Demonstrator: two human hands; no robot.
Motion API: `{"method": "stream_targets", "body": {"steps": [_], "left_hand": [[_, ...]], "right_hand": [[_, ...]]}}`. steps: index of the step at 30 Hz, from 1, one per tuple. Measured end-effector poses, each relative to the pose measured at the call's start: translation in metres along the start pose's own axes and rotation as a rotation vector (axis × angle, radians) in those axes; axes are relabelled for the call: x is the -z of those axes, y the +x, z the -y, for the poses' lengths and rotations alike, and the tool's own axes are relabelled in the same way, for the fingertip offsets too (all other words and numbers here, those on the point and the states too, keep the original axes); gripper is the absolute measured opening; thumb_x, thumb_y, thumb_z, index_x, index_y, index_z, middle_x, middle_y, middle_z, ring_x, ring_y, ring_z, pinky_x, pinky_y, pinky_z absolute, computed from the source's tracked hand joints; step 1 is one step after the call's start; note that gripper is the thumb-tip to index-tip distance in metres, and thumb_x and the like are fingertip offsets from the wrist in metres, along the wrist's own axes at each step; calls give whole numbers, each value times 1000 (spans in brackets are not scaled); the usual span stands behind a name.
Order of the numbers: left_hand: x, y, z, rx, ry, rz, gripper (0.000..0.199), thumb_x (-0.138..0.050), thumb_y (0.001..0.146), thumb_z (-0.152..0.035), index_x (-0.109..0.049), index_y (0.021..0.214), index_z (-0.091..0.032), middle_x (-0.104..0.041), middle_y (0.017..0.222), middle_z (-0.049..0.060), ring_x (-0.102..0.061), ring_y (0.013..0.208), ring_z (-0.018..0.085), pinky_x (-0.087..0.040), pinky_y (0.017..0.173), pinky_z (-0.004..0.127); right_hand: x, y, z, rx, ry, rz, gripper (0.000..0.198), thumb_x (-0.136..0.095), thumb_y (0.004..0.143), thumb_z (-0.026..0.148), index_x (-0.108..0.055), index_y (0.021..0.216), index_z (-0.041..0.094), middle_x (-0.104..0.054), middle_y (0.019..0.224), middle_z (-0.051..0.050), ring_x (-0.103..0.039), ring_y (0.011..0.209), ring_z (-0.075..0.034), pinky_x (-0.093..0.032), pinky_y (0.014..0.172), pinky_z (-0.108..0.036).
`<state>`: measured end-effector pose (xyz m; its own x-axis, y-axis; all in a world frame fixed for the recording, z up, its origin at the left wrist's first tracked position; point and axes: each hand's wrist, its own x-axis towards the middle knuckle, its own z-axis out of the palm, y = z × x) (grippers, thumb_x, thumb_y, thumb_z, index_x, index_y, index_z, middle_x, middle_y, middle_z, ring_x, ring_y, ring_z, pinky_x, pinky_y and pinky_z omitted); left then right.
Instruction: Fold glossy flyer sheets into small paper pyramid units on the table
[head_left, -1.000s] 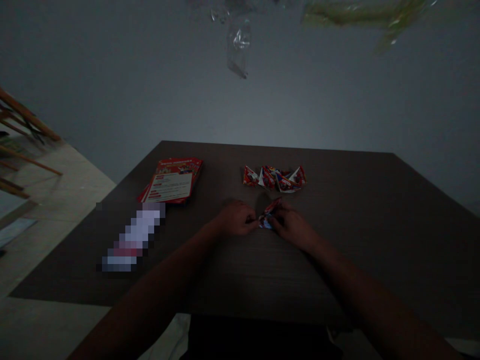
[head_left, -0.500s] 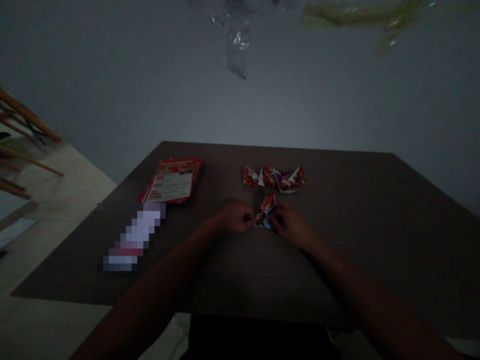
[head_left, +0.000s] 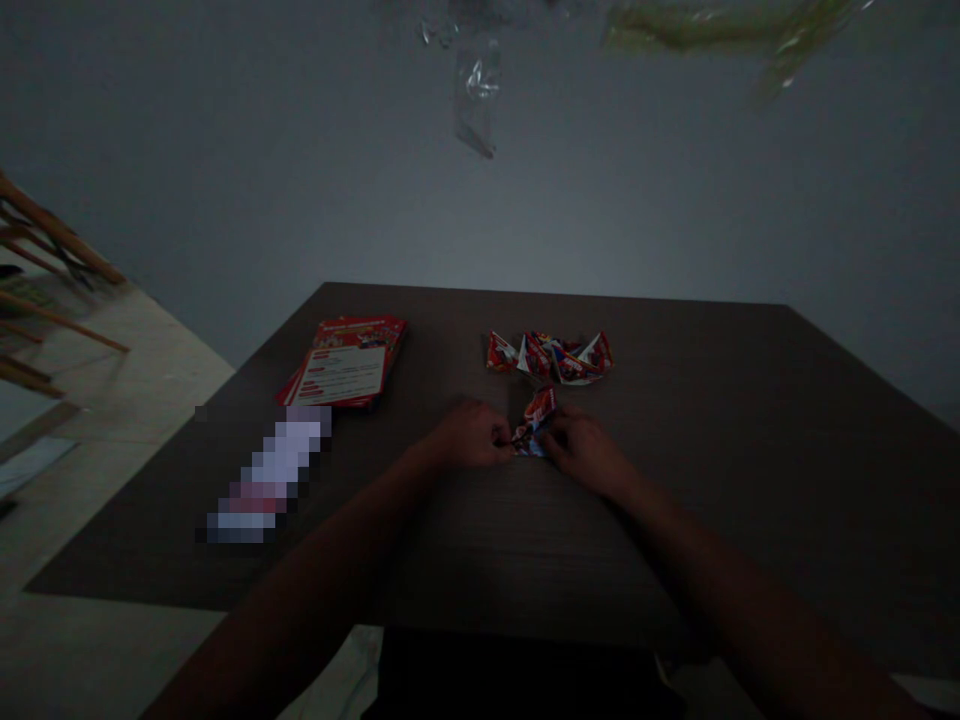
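Note:
Between my two hands a folded piece of printed paper (head_left: 537, 412), red, white and blue, rests on the table with its upper part standing up. My left hand (head_left: 474, 434) has its fingers closed on the paper's left edge. On the other side, my right hand (head_left: 581, 447) pinches the right edge, with fingertips partly hidden. Just beyond, several folded paper pieces (head_left: 566, 358) in the same print form a zigzag row. At the left lies a stack of red printed leaflets (head_left: 345, 365), the top one showing a white text panel.
A blurred-out, pixelated object (head_left: 266, 475) lies on the dark wooden table (head_left: 712, 400) at the left. The wall (head_left: 637, 180) rises behind the far edge, with a clear plastic piece (head_left: 477, 95) and yellowish tape (head_left: 697, 30) on it. Wooden furniture legs (head_left: 60, 235) stand at far left.
The paper and the fingers on it have shifted very slightly to the right. Everything else on the table stays where it was.

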<state>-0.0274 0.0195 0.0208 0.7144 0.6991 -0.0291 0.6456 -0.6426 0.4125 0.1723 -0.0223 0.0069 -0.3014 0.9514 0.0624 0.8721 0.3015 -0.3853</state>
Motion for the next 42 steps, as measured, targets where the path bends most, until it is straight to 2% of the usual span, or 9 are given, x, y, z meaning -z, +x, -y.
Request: {"method": "stream_targets", "body": {"steps": [12,21,31,38,42], "left_hand": [[4,1,-3,-6,-2,42,17,-60,65,-29,-69,72,-16,-63,67,-1,-54,61,11,-35,59,21],[1,-2,17,-35,-240,87,21,-58,65,-20,-70,80,-12,-55,63,-2,-49,56,7,-34,53,17],[-1,-1,8,-76,-100,-6,20,-59,71,-31,-69,76,-14,-59,64,-1,-51,59,9,-35,59,20],[-2,-1,4,-47,-44,-17,19,-58,72,-31,-68,72,-15,-60,64,-2,-51,59,9,-35,61,21],[-2,-1,4,-45,-48,-4,21,-58,72,-33,-68,73,-15,-61,65,-2,-52,60,9,-34,60,21]], "right_hand": [[-3,1,-1,14,11,-28,24,-46,85,24,-65,73,14,-63,92,-11,-59,82,-16,-41,75,-24],[-4,2,-2,17,3,-24,24,-47,85,25,-65,73,14,-63,91,-10,-59,80,-16,-41,74,-24],[-1,1,1,-3,2,-10,25,-46,86,26,-66,76,14,-63,91,-11,-59,81,-17,-41,74,-25],[0,2,1,-13,1,11,22,-48,85,25,-64,75,13,-62,92,-11,-59,81,-17,-41,75,-25],[-1,2,0,6,37,14,22,-46,85,23,-64,77,13,-62,100,-12,-60,88,-16,-42,80,-24]]}}
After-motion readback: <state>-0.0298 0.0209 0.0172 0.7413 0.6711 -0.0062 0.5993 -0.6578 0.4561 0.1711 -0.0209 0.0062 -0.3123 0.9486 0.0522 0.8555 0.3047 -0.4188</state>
